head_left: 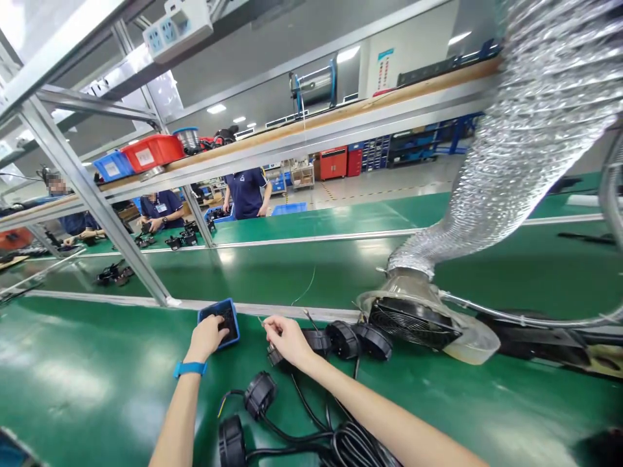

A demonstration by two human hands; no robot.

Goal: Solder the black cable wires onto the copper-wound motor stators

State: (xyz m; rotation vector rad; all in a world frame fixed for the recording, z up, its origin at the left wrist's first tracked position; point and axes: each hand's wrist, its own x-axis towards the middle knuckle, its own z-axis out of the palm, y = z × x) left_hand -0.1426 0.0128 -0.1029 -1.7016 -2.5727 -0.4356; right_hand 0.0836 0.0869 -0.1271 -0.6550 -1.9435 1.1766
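Black cable coil [355, 447]; small connector [275, 355] just under right hand [289, 342].

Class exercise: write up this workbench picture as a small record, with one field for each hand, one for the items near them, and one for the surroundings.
Left hand: resting on a blue tray
Right hand: beside a small black connector; any held item is unclear
Nearby: black round cable connectors, coiled black cable
Surroundings: green assembly belt, caged fan, silver flexible duct, co-workers in navy shirts
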